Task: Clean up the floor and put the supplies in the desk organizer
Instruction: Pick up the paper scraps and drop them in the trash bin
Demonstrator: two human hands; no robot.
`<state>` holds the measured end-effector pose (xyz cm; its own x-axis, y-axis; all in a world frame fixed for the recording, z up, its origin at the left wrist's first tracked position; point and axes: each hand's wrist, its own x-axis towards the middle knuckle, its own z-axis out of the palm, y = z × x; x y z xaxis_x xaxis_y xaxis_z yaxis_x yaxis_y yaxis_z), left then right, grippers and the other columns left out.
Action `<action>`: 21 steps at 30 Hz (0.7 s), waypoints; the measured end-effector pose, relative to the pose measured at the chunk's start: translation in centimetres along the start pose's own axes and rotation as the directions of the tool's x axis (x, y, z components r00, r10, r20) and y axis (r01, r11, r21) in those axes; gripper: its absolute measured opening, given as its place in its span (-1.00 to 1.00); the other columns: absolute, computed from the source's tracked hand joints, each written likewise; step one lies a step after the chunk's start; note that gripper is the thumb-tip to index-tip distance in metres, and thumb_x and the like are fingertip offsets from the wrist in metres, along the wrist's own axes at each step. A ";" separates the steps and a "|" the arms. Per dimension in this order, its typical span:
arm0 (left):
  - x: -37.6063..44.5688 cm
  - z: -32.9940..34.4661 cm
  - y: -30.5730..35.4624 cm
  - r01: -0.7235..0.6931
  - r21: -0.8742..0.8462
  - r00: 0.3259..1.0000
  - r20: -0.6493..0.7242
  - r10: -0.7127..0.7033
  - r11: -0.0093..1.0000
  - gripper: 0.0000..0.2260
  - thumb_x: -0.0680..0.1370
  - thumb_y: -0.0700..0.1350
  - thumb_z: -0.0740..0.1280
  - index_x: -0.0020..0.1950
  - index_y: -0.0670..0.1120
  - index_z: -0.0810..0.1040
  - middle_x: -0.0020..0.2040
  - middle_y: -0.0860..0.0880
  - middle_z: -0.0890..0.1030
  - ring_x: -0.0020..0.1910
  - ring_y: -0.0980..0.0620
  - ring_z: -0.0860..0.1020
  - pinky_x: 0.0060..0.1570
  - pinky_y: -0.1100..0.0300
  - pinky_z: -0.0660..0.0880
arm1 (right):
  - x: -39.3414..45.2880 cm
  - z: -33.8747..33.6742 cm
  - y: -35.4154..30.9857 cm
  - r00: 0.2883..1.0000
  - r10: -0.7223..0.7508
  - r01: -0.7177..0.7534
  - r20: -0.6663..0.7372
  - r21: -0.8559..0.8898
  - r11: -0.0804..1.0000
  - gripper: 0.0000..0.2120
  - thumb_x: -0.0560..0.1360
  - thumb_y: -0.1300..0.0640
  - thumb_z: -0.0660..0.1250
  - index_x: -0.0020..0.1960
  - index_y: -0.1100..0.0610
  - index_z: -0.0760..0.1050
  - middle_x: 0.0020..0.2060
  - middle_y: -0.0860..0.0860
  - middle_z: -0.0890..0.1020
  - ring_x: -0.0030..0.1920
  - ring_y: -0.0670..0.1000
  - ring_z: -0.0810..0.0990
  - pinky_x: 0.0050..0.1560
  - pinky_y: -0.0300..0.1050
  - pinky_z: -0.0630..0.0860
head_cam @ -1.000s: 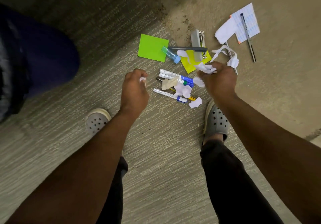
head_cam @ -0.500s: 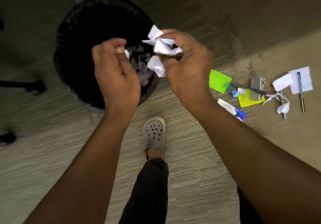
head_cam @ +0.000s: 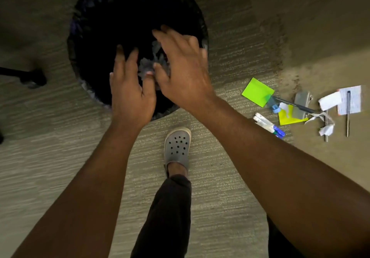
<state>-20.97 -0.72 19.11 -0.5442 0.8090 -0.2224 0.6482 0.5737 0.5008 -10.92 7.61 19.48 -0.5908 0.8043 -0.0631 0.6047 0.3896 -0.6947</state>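
- Over the bin [head_cam: 90, 13], both hands spread their fingers wide and hold nothing: left hand [head_cam: 130, 95], right hand [head_cam: 184, 71].
- Below them, crumpled paper [head_cam: 147, 66] lies dim inside the bin.
- Risk: a scrap clinging to a palm could fall back on the carpet [head_cam: 60, 157].
- Well to the right, near the carpet's edge, markers [head_cam: 268, 124], sticky notes [head_cam: 257, 91] and a pen [head_cam: 348, 113] wait; a backward step could crush them.

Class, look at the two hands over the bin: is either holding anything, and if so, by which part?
Nothing is held. The left hand and right hand are spread open above the black bin.
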 end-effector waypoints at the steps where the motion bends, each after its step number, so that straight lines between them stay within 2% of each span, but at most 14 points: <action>1: -0.5 0.2 0.5 -0.021 -0.030 1.000 -0.018 0.020 0.999 -0.51 0.61 0.05 0.07 0.51 -0.11 0.24 0.57 -0.16 0.13 0.54 -0.04 0.14 0.47 -0.14 0.18 | -0.6 -0.3 0.3 0.997 -0.002 0.005 -0.076 0.040 0.999 -0.50 0.51 0.01 0.31 0.42 0.09 0.38 0.40 0.00 0.44 0.33 0.01 0.38 0.25 -0.02 0.32; 3: -1.5 0.7 1.8 -0.120 -0.110 0.990 -0.089 0.111 0.987 -0.57 0.64 0.02 0.11 0.47 -0.14 0.31 0.54 -0.15 0.21 0.53 -0.01 0.18 0.44 -0.17 0.23 | -2.0 -1.3 1.1 0.970 0.021 0.009 -0.241 0.122 0.993 -0.56 0.53 0.01 0.32 0.35 0.15 0.46 0.34 0.04 0.50 0.30 0.02 0.43 0.21 0.00 0.36; 5: -2.6 1.5 3.5 -0.288 -0.168 0.950 -0.172 0.260 0.943 -0.64 0.65 -0.08 0.16 0.38 -0.23 0.42 0.47 -0.20 0.33 0.49 -0.07 0.28 0.39 -0.21 0.29 | -3.9 -2.3 2.8 0.936 0.063 -0.009 -0.347 0.156 0.988 -0.60 0.53 0.03 0.31 0.31 0.19 0.49 0.30 0.06 0.54 0.28 0.04 0.45 0.20 0.04 0.38; 7: -3.7 3.1 5.4 -0.416 -0.200 0.902 -0.215 0.375 0.887 -0.70 0.64 -0.16 0.18 0.28 -0.28 0.49 0.39 -0.24 0.43 0.42 -0.11 0.38 0.33 -0.23 0.35 | -6.3 -3.4 5.4 0.912 0.110 -0.047 -0.396 0.165 0.985 -0.63 0.54 0.07 0.29 0.28 0.24 0.50 0.27 0.10 0.56 0.26 0.09 0.48 0.21 0.09 0.40; 9: -5.1 5.3 7.5 -0.472 -0.231 0.878 -0.202 0.433 0.850 -0.74 0.62 -0.20 0.19 0.22 -0.29 0.53 0.33 -0.23 0.49 0.35 -0.12 0.45 0.27 -0.23 0.41 | -9.0 -4.4 8.7 0.896 0.159 -0.097 -0.414 0.165 0.981 -0.66 0.55 0.11 0.27 0.25 0.28 0.50 0.23 0.14 0.57 0.24 0.13 0.51 0.21 0.12 0.41; 13: -7.6 10.8 11.0 -0.487 -0.250 0.870 -0.050 0.491 0.837 -0.79 0.56 -0.28 0.22 0.11 -0.23 0.60 0.20 -0.15 0.59 0.21 -0.06 0.54 0.24 -0.02 0.44 | -15.2 -6.2 16.4 0.868 0.300 -0.269 -0.396 0.135 0.954 -0.70 0.57 0.12 0.24 0.21 0.28 0.51 0.17 0.13 0.60 0.18 0.14 0.53 0.23 0.06 0.42; 15: -8.5 13.9 12.0 -0.475 -0.238 0.863 0.062 0.501 0.847 -0.80 0.53 -0.30 0.25 0.08 -0.22 0.62 0.13 -0.14 0.62 0.14 -0.09 0.57 0.21 -0.02 0.46 | -18.5 -6.9 20.5 0.834 0.409 -0.391 -0.371 0.128 0.912 -0.71 0.57 0.10 0.22 0.19 0.24 0.51 0.14 0.11 0.61 0.15 0.15 0.53 0.20 0.05 0.43; 18: -9.6 18.7 12.9 -0.453 -0.160 0.842 0.245 0.480 0.877 -0.79 0.49 -0.29 0.28 0.08 -0.20 0.61 0.06 -0.14 0.63 0.07 -0.16 0.58 0.17 -0.02 0.48 | -23.1 -7.7 26.5 0.750 0.574 -0.574 -0.329 0.106 0.812 -0.74 0.53 0.14 0.26 0.17 0.22 0.51 0.11 0.13 0.61 0.11 0.19 0.53 0.16 0.05 0.41; 21: -10.2 23.8 13.5 -0.485 -0.092 0.777 0.411 0.477 0.870 -0.78 0.48 -0.26 0.28 0.10 -0.18 0.59 0.04 -0.15 0.63 0.04 -0.20 0.57 0.12 -0.02 0.48 | -26.8 -8.5 32.4 0.654 0.708 -0.723 -0.266 0.058 0.689 -0.70 0.50 0.15 0.31 0.20 0.22 0.49 0.13 0.18 0.58 0.14 0.24 0.51 0.18 0.06 0.39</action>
<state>6.01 1.80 8.29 0.1050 0.9550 -0.2776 0.7786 0.0947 0.6203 29.10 2.47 4.75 0.1840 0.9213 -0.3426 0.8127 -0.3386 -0.4741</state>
